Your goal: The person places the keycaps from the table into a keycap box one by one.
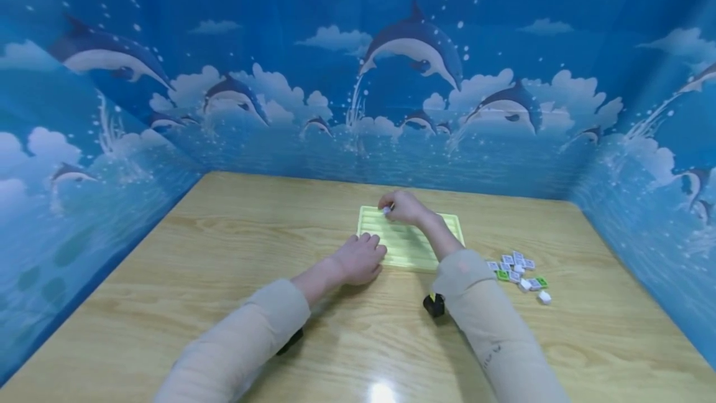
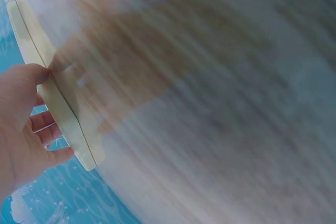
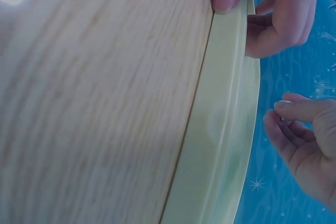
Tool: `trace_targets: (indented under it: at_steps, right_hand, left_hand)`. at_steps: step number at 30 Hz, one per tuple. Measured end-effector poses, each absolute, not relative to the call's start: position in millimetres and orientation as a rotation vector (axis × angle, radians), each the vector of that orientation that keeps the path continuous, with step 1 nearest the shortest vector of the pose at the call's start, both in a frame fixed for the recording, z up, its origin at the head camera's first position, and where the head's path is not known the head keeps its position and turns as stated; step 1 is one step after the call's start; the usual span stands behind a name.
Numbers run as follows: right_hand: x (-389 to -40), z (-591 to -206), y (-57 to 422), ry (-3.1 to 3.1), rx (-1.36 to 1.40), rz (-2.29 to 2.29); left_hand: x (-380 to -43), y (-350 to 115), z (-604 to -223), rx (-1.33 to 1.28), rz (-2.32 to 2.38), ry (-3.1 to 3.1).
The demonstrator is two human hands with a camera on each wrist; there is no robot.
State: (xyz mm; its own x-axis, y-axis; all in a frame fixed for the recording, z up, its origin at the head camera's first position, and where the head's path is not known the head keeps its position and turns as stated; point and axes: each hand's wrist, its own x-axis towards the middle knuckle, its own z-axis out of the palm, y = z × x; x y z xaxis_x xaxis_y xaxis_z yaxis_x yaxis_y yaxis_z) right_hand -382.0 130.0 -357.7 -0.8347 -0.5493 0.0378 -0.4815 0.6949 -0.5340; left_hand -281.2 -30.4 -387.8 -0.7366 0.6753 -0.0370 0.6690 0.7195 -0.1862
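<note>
A pale yellow-green tray (image 1: 408, 247) with raised ridges lies on the wooden table. At its near left corner my left hand (image 1: 362, 260) grips the edge; in the left wrist view the thumb of that left hand (image 2: 21, 124) lies against the tray's side wall (image 2: 63, 108), with fingers reaching over the rim. Above the far left part of the tray, my right hand (image 1: 408, 207) pinches a small white tile (image 1: 386, 210). The right wrist view shows the right hand (image 3: 307, 135) with thumb and fingertips together, mostly covering the tile.
To the right of the tray, several small white tiles (image 1: 518, 260) lie scattered, some with purplish faces and some with a green side (image 1: 502, 275). A black wrist device (image 1: 433, 305) hangs under the right forearm. Blue dolphin-print curtains (image 1: 358, 135) enclose the table (image 1: 268, 216).
</note>
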Motion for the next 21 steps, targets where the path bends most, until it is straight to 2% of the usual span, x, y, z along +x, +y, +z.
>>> trace_targets:
  at_steps: [21]
  right_hand:
    - [-399,-361,109,2.8,-0.821,-0.718]
  left_hand:
    - [-284,-31,-392,-1.126,0.333,-2.886]
